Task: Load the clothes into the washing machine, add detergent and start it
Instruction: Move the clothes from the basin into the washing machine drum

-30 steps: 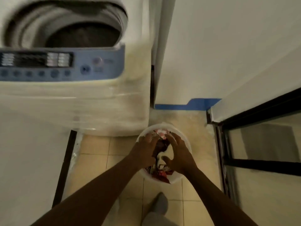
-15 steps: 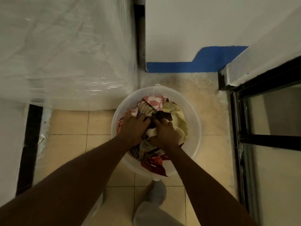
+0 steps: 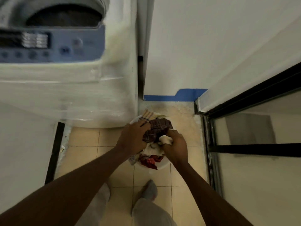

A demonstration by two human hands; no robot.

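Lifted since half a second ago, a bundle of mixed coloured clothes (image 3: 157, 132) is gripped by both hands, left hand (image 3: 133, 139), right hand (image 3: 175, 146), above the white plastic basin (image 3: 162, 165); the white top-loading washing machine (image 3: 68, 88) stands open ahead-left, so loading looks imminent.

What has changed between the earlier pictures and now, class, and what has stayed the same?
Both hands, left hand and right hand, have closed on a bundle of clothes and lifted it above the basin. The basin stays on the floor beside the washing machine.
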